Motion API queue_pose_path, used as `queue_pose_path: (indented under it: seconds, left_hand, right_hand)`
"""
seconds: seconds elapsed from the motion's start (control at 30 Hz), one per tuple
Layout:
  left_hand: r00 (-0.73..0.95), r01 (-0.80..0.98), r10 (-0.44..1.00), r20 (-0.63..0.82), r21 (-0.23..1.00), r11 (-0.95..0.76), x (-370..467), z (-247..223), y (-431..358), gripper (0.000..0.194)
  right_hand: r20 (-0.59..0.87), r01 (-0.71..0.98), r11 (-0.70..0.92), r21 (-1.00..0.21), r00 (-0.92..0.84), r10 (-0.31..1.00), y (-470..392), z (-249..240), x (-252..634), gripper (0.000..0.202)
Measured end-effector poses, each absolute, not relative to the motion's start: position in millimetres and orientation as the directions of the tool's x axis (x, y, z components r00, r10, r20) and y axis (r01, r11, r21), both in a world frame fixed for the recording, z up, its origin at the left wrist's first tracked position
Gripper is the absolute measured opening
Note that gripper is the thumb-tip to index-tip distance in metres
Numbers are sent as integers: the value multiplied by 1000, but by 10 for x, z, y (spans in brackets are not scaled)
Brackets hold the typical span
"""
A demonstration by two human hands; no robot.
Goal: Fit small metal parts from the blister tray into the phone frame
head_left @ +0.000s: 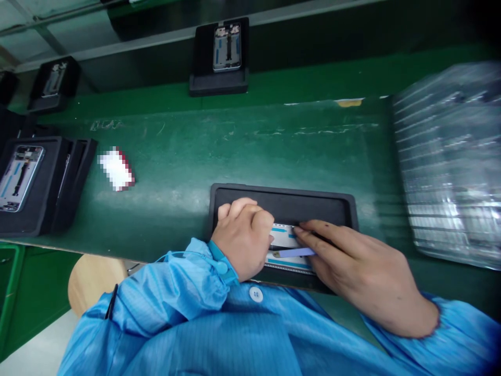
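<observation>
An opened phone frame [284, 237] with blue strips lies in a black tray [313, 206] close to my body. My left hand [246, 237] rests over the left end of the frame with its fingers curled in; what lies under them is hidden. From the right, my right hand [364, 271] reaches over the other end, its fingertips at the frame. A narrow purple strip [295, 252] crosses the frame and runs in between the thumb and fingers of this hand. The strip's left end has a small brownish tip.
Stacked black trays [50, 203] stand at the left, a phone frame [21, 177] in the top one. Another tray [219, 86] with a phone frame [227, 49] sits at the back. Clear plastic trays [450, 167] are piled at the right. A blurred-out white-and-red item [117, 169] lies left on the green table [176, 156].
</observation>
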State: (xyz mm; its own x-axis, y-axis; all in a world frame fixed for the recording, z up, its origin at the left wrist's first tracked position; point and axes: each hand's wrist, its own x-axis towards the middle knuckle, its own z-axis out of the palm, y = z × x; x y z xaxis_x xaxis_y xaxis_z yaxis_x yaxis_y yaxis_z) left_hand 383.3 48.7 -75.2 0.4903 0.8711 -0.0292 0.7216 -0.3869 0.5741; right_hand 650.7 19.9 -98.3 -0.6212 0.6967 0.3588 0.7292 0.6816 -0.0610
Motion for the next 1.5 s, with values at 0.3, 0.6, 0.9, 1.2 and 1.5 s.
queue_pose_path:
  seconds: [0.3, 0.6, 0.9, 1.2, 1.5]
  left_hand:
    - [493, 722, 870, -29, 571, -390, 3827, -750, 490, 18]
    - [501, 729, 865, -20, 549, -409, 3812, -761, 512, 16]
    - [499, 729, 867, 12, 535, -427, 3788, -792, 502, 18]
    - [500, 724, 865, 35, 531, -440, 3783, -796, 502, 17]
    - [505, 724, 863, 6, 542, -427, 3791, -780, 502, 15]
  right_hand:
    - [306, 743, 669, -31, -630, 714, 211, -935, 6365, 29]
    - [325, 706, 395, -587, -242, 914, 323, -532, 6676, 31]
    - [366, 724, 420, -547, -244, 898, 318, -915, 6454, 13]
    - [370, 709, 465, -530, -301, 879, 315, -909, 6394, 15]
    - [326, 731, 423, -535, -283, 902, 332, -914, 6370, 17]
